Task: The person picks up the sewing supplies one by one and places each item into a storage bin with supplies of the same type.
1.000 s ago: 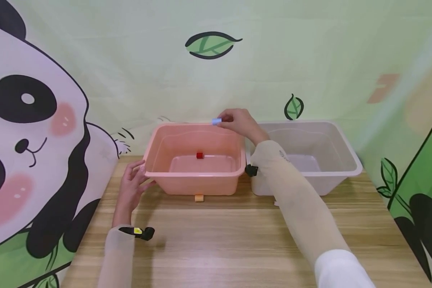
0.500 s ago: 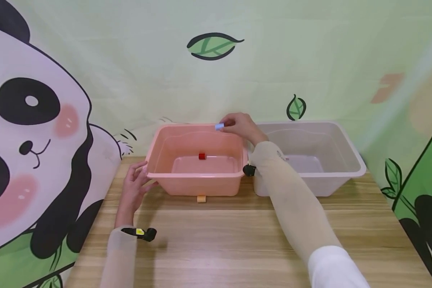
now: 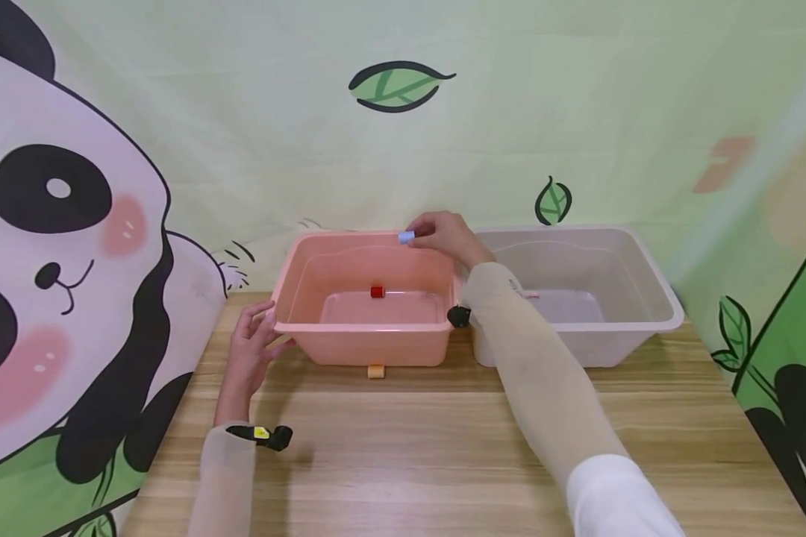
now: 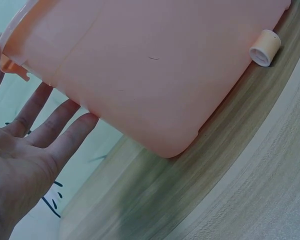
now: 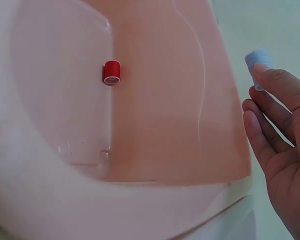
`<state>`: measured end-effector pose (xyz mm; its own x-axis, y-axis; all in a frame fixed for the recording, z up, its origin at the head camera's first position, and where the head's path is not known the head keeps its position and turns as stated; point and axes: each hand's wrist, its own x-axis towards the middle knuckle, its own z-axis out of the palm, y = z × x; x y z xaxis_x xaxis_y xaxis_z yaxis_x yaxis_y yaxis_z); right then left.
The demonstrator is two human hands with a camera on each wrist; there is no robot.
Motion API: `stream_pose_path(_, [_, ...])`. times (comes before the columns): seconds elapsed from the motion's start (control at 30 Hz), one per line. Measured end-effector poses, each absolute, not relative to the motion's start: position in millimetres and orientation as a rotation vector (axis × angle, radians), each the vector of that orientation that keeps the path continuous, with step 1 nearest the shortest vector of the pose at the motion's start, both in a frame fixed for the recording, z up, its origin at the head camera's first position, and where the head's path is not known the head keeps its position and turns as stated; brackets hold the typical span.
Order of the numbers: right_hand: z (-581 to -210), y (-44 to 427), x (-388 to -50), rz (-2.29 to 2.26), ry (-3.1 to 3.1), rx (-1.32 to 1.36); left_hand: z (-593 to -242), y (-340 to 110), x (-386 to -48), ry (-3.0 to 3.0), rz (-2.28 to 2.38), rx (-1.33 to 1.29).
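My right hand [image 3: 448, 237] pinches a light blue thread spool [image 3: 406, 237] between thumb and fingers, above the back rim of the pink bin [image 3: 363, 327]. The right wrist view shows the thumb pressed on the blue spool [image 5: 259, 67], with the other fingers below it. Inside the pink bin lies a red thread spool [image 3: 377, 291] on its side. My left hand [image 3: 247, 354] touches the bin's left front corner; in the left wrist view its fingers [image 4: 65, 130] are spread against the outer wall. A pale orange thread spool [image 3: 375, 371] lies on the table before the bin.
A light grey bin [image 3: 578, 326] stands to the right of the pink one, partly behind my right sleeve. A small pinkish thing [image 3: 532, 296] shows inside it. Both bins sit at the back of the wooden table [image 3: 389, 455], against a printed cloth backdrop [image 3: 275, 134].
My right hand has come down slightly with the light blue spool, and the right forearm has shifted a little left. The left hand keeps its place on the bin. The head view has shifted slightly.
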<state>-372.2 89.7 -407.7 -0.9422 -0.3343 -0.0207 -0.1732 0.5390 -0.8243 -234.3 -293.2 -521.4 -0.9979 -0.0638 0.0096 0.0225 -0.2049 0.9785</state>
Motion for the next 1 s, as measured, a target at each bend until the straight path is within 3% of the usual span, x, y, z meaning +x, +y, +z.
stream_pose_path(0.5, [-419.0,79.0,-374.6,-1.560,2.469,-0.240,-519.9,-293.2,-233.8,-1.976,-2.376,0.071])
stream_pose_path(1.0, [-425.7,76.2,-372.8,-1.571,2.545,-0.237,-520.3,-293.8,-233.1,-1.953,-2.397,0.035])
